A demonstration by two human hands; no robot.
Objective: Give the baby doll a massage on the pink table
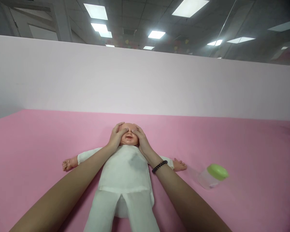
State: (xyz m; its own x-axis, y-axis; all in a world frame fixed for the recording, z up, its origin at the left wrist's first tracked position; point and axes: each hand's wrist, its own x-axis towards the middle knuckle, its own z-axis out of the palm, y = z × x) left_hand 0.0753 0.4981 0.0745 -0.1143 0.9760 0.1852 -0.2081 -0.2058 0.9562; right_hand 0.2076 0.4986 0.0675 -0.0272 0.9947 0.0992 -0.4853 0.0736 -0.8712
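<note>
A baby doll (127, 167) in white clothes lies on its back with its arms spread, a greyish patch on its chest. My left hand (116, 135) cups one side of the doll's head, its thumb over the eye area. On the other side, my right hand (142, 138) rests against the head in the same way, thumb by the other eye. The fingers of both hands curve around the head, and the doll's nose and mouth show between them. A black coiled band is on my right wrist.
The doll lies on a pink surface (38, 138). A clear container with a green lid (217, 171) stands to the right, near the doll's outstretched hand. Behind rises a white wall (145, 83), with dark glass and reflected ceiling lights above it.
</note>
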